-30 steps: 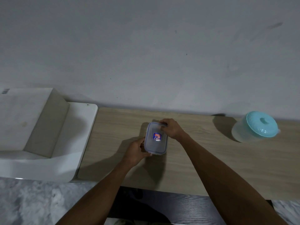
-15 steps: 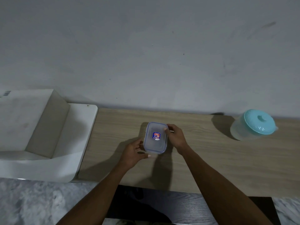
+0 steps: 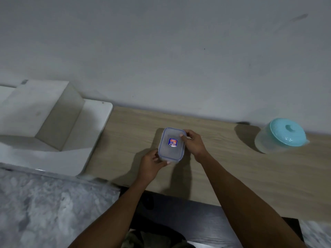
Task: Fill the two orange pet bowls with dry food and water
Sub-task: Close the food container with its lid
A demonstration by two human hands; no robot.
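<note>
**While both hands grip the food box, its lid is on**

Since the food box [image 3: 171, 144] is small, translucent hard plastic with a blue-rimmed snap lid, I judge it light and stiff, but smooth enough to slip. I would hold it by its long sides and work the lid up from the rim. I cannot tell through the cloudy walls what is inside or how full it is.

It sits about midway between the back and front edges of the wooden tabletop [image 3: 232, 172], nearer the left end. The left hand [image 3: 152, 164] curls round its near left corner, thumb along the near edge. The right hand [image 3: 194, 144] has its fingers wrapped over the far right edge, with the thumb on the lid rim.

A clear jug with a teal lid [image 3: 281, 136] stands against the back edge toward the right end, well apart from the box. A white stepped unit [image 3: 53, 122] butts the left end. Nothing lies between hands and box. No orange bowl shows, so pouring has to wait until one is found.
</note>
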